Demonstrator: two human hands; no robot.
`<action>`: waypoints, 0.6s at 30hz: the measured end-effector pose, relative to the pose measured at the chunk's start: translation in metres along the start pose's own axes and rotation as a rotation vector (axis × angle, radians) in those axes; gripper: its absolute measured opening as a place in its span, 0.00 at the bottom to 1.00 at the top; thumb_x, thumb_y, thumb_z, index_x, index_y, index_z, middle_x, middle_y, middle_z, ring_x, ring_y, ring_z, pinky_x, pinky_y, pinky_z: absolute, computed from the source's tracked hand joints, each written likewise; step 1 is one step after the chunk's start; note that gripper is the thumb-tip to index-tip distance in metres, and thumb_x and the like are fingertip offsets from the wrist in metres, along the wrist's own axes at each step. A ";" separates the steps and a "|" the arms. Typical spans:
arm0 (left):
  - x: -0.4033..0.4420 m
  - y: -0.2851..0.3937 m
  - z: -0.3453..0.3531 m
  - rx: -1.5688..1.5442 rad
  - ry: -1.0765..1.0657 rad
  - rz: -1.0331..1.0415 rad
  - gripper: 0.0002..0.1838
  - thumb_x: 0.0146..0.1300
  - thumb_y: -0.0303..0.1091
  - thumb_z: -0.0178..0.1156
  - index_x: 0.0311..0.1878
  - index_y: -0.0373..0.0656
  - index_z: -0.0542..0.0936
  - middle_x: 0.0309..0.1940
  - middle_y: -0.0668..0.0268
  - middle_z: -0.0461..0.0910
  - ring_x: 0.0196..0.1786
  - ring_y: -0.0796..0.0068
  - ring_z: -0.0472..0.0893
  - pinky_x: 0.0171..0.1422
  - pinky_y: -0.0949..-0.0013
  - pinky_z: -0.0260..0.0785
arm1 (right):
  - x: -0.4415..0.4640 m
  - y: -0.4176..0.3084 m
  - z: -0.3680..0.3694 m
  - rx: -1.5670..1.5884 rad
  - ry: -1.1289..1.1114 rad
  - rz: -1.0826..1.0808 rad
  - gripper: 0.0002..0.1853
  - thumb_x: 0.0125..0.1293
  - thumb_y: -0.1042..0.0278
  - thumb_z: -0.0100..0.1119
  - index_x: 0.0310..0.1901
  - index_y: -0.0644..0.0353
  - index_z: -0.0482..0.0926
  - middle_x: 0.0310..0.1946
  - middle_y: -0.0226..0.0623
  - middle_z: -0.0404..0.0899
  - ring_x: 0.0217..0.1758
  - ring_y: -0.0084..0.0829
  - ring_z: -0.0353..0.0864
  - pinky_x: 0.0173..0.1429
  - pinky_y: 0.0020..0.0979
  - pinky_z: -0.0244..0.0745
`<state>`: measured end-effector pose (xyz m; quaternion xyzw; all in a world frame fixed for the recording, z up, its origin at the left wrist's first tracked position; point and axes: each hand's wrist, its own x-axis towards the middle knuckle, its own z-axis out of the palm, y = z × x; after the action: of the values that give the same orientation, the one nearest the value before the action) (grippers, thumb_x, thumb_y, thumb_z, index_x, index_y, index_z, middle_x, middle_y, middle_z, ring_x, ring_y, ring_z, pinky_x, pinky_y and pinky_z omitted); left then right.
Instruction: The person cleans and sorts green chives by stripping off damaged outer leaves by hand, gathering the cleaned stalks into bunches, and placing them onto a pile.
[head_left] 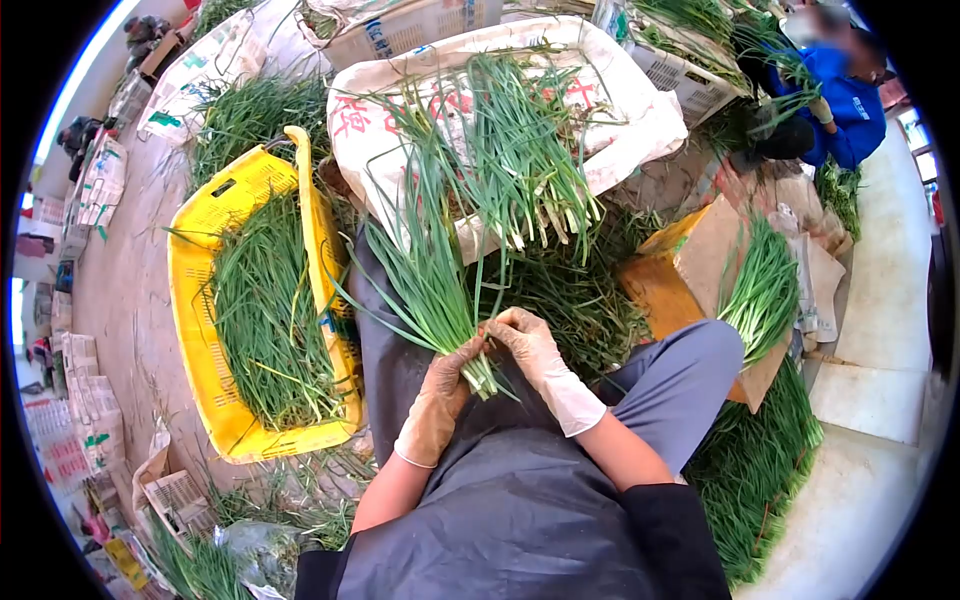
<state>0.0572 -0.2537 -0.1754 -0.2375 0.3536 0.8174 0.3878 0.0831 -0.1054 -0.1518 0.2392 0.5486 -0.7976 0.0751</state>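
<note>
In the head view, my gloved left hand [447, 390] is closed around the lower stems of a bunch of scallions [437, 295], leaves fanning up and away. My gloved right hand [532, 350] touches the right side of that bunch, thumb and fingers pinched together. What lies between those fingertips is too small to make out. Both thin gloves are stained at the fingers. Beyond the hands, a loose pile of scallions [525, 140] lies on a white sack-covered surface [635, 115], with pale root ends toward me.
A yellow crate [195, 330] of greens stands at left. On the right are a cardboard box [700, 255], a bundle of scallions [765, 285] and a large heap of greens [755, 480]. Trimmed leaves [565, 290] lie below the sack. A person in blue [845, 105] sits at upper right.
</note>
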 end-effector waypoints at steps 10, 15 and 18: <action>-0.025 0.071 0.000 -0.081 0.018 0.363 0.13 0.56 0.28 0.63 0.44 0.38 0.75 0.33 0.60 0.79 0.33 0.71 0.79 0.38 0.70 0.74 | -0.003 -0.021 -0.086 -1.585 0.514 -0.641 0.07 0.55 0.66 0.60 0.32 0.60 0.78 0.29 0.43 0.77 0.33 0.43 0.79 0.39 0.41 0.75; -0.010 0.072 0.029 -0.034 0.009 0.404 0.15 0.57 0.27 0.63 0.48 0.38 0.74 0.26 0.66 0.73 0.25 0.78 0.71 0.28 0.76 0.66 | 0.075 -0.059 0.001 -1.714 0.569 -0.665 0.16 0.58 0.52 0.58 0.35 0.57 0.78 0.26 0.38 0.79 0.32 0.35 0.81 0.35 0.36 0.74; 0.001 0.068 0.017 -0.158 0.054 0.321 0.14 0.58 0.26 0.62 0.47 0.39 0.74 0.26 0.68 0.74 0.26 0.82 0.72 0.28 0.79 0.65 | 0.109 -0.060 -0.005 -1.561 0.482 -0.410 0.12 0.61 0.56 0.54 0.32 0.55 0.79 0.21 0.38 0.79 0.29 0.41 0.81 0.33 0.39 0.73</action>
<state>0.0001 -0.2706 -0.1383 -0.2298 0.3320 0.8873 0.2227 -0.0333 -0.0617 -0.1531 0.1781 0.9762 -0.1143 -0.0465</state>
